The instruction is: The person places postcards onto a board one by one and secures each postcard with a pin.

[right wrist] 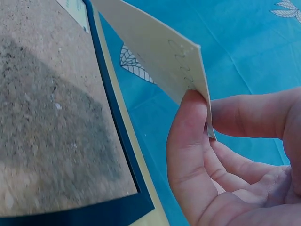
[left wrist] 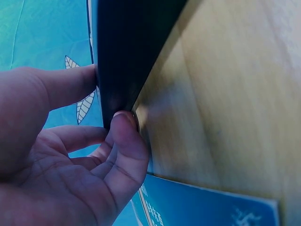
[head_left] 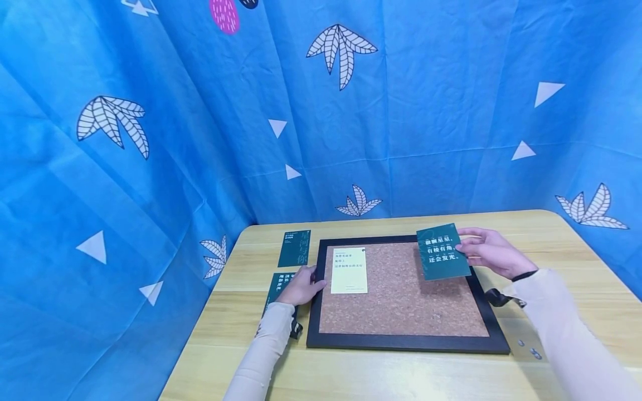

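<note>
Two dark-green rectangular cards (head_left: 294,248) lie near the surface's (head_left: 401,373) left edge, one partly hidden by the left grip (head_left: 301,286) pinching one black-framed corkboard (head_left: 401,303); the right grip (head_left: 494,252) pinches a third card (head_left: 443,256).

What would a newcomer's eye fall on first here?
A newcomer would probably notice the patterned blue curtain filling the background first. Next comes the dark green card in the right grip, over the upper right of the black-framed cork board, whose left side bears a pale yellow card.

Head camera looks down, sharing the frame (head_left: 406,342) with nearer wrist views
</note>
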### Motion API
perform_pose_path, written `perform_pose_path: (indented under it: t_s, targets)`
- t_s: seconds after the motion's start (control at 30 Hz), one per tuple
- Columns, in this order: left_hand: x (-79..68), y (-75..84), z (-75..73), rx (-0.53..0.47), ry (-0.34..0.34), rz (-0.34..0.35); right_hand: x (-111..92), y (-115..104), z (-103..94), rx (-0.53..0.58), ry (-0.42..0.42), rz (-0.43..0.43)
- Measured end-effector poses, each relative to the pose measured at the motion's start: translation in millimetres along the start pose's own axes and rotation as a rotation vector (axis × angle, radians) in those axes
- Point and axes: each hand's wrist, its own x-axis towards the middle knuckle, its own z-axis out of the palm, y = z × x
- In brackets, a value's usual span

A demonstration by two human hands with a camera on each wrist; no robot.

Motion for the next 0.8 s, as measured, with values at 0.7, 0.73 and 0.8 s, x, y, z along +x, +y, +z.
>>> perform_pose_path:
  t_s: [0.7,0.73,0.8]
  targets:
    - [1.6,-1.9,-0.2,-0.007,0.003,0.015,20.3,-4.4,28.9,-0.014,-0.024,0.007]
    - [1.4,-2.0,0.0,-0.007,0.003,0.011,21.3,-4.0,30.1,-0.016,-0.027,0.005]
    - [1.3,-1.9,0.3,-0.006,0.003,0.005,23.7,-2.8,32.8,-0.012,-0.030,0.007]
